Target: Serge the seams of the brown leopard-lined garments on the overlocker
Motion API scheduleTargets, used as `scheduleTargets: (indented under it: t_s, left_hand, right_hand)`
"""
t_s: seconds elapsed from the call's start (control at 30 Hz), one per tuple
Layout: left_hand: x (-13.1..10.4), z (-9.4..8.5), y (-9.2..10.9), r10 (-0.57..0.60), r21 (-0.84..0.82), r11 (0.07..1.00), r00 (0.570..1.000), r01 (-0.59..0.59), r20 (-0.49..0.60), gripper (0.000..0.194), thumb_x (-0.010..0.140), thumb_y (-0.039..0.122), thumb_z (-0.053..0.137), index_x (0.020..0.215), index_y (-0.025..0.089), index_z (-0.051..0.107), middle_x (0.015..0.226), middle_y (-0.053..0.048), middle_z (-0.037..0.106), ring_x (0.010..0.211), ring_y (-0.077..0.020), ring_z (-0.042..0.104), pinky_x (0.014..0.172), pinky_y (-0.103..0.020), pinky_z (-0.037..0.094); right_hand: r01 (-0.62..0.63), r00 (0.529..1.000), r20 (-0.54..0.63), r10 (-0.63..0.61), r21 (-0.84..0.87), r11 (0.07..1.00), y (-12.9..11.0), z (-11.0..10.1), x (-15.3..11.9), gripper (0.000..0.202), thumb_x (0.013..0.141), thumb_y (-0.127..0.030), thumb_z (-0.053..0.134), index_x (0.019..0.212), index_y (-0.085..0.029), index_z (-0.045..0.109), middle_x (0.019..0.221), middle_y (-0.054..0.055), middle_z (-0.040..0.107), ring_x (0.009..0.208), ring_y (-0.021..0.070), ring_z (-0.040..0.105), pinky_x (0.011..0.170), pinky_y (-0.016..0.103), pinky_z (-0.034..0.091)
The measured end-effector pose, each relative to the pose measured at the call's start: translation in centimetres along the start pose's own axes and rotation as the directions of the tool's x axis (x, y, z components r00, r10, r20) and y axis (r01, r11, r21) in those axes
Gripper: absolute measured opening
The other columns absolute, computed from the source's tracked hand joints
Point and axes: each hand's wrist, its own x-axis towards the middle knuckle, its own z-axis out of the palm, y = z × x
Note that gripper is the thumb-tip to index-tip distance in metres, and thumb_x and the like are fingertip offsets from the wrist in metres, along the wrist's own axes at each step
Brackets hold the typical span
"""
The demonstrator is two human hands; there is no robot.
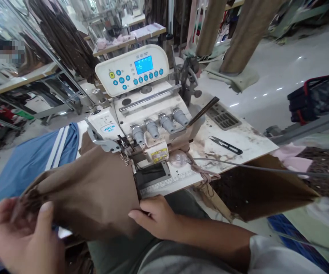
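Note:
A piece of brown fabric [96,186] stretches between my hands and reaches up to the presser area of a white overlock sewing machine [107,118]. My left hand [27,236], slightly blurred, is closed on a gathered part of the fabric at the lower left. At the fabric's right edge, my right hand [155,217] pinches the cloth between thumb and fingers, just below the machine's front plate. The machine's control panel [133,70] has a lit blue screen. Where the cloth meets the needle is partly hidden by the machine head.
Black thread snips [225,145] lie on the white table [256,142] right of the machine. Blue fabric with white stripes [39,152] drapes over the left side. An open cardboard box [267,186] stands below the table's right edge. Another person [8,51] sits at the far left.

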Motion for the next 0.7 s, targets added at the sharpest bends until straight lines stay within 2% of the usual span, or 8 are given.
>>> scheduleTargets:
  t_s: [0.03,0.1,0.17,0.2,0.33,0.47,0.6,0.7]
  left_hand:
    - [0.3,1.0,0.8,0.081,-0.017,0.997,0.996,-0.082,-0.036,0.063,0.100,0.036,0.064,0.156,0.053,0.043,0.162,0.010,0.051,0.149,-0.0316,0.051,0.130,-0.061,0.040]
    - [0.7,3.1,2.2,0.297,-0.018,0.955,0.948,-0.297,0.114,0.054,0.100,0.031,0.065,0.152,0.043,0.056,0.151,0.002,0.064,0.140,-0.0309,0.061,0.126,-0.057,0.045]
    - [1.0,5.0,3.1,0.439,-0.011,0.881,0.810,-0.472,0.390,0.051,0.102,0.030,0.063,0.152,0.037,0.058,0.151,-0.003,0.065,0.143,-0.0295,0.059,0.126,-0.053,0.045]
    - [1.3,5.8,3.4,0.455,-0.010,0.862,0.764,-0.507,0.458,0.051,0.103,0.031,0.062,0.154,0.035,0.057,0.156,-0.003,0.062,0.148,-0.0283,0.054,0.128,-0.051,0.042]
    - [3.5,7.6,3.8,0.356,0.039,0.901,0.789,-0.432,0.501,0.047,0.106,0.041,0.058,0.151,0.030,0.060,0.160,-0.003,0.058,0.155,-0.0250,0.045,0.131,-0.046,0.037]
    - [6.4,8.6,4.1,0.293,0.105,0.905,0.784,-0.412,0.547,0.054,0.105,0.054,0.052,0.142,0.018,0.067,0.152,-0.012,0.064,0.153,-0.0325,0.048,0.129,-0.052,0.038]
    - [9.4,10.2,4.2,0.307,0.069,0.905,0.754,-0.421,0.581,0.037,0.105,0.048,0.050,0.113,0.021,0.075,0.131,-0.010,0.073,0.139,-0.0325,0.059,0.124,-0.049,0.043]
    - [10.8,11.2,3.9,0.298,0.016,0.934,0.804,-0.357,0.515,0.030,0.102,0.043,0.057,0.108,0.024,0.078,0.125,-0.006,0.075,0.130,-0.0299,0.065,0.119,-0.045,0.047]
  right_hand:
    - [-0.032,0.999,-0.003,0.032,0.029,0.999,0.0,0.1,0.0,0.062,0.106,-0.047,0.059,0.059,-0.021,0.030,0.052,-0.008,0.027,0.047,0.0074,0.030,0.050,0.025,0.020]
    - [-0.064,0.998,0.008,0.063,0.076,0.995,0.0,0.2,0.0,0.059,0.104,-0.043,0.063,0.059,-0.020,0.032,0.053,-0.008,0.029,0.048,0.0069,0.031,0.050,0.024,0.021]
    - [-0.073,0.997,0.029,0.070,0.103,0.992,-0.1,0.2,0.0,0.055,0.102,-0.040,0.065,0.060,-0.020,0.036,0.054,-0.008,0.035,0.049,0.0068,0.033,0.050,0.024,0.022]
    - [-0.078,0.997,0.036,0.075,0.110,0.991,-0.1,0.1,0.0,0.053,0.102,-0.038,0.065,0.060,-0.020,0.037,0.055,-0.008,0.036,0.049,0.0068,0.034,0.051,0.024,0.023]
    - [-0.126,0.991,0.054,0.121,0.121,0.985,-0.3,-0.4,0.0,0.050,0.102,-0.035,0.063,0.060,-0.019,0.040,0.054,-0.008,0.035,0.049,0.0073,0.034,0.051,0.024,0.024]
    - [-0.241,0.970,0.087,0.228,0.194,0.951,-0.4,-0.4,0.3,0.050,0.103,-0.045,0.062,0.062,-0.021,0.049,0.053,-0.005,0.047,0.050,0.0099,0.047,0.052,0.023,0.034]
    - [-0.525,0.846,0.241,0.476,0.535,0.662,-0.7,0.2,1.9,0.056,0.094,-0.075,0.064,0.075,-0.023,0.054,0.063,0.000,0.068,0.058,0.0177,0.072,0.054,0.024,0.053]
    - [-0.535,0.827,0.261,0.497,0.634,0.558,-1.1,0.3,3.4,0.061,0.083,-0.081,0.072,0.077,-0.023,0.054,0.061,-0.001,0.069,0.063,0.0215,0.078,0.063,0.029,0.062]
